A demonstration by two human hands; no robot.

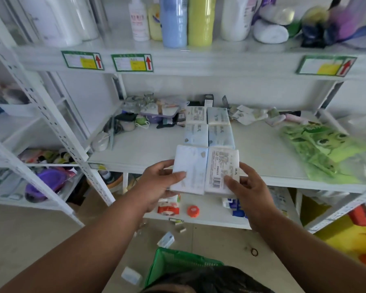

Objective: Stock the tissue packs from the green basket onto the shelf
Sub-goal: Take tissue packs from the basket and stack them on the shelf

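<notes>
Left hand (156, 182) and right hand (246, 187) are each gripping a tissue pack (189, 169), long axes pointing away toward the shelf (262, 157) row just ahead

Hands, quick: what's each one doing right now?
Left hand: grips the plain-faced tissue pack.
Right hand: grips the barcode-labelled tissue pack.

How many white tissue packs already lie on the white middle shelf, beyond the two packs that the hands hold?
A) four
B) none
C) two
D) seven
A: four white tissue packs lie two by two on the white middle shelf, behind the pair held by the left hand and right hand.
</notes>
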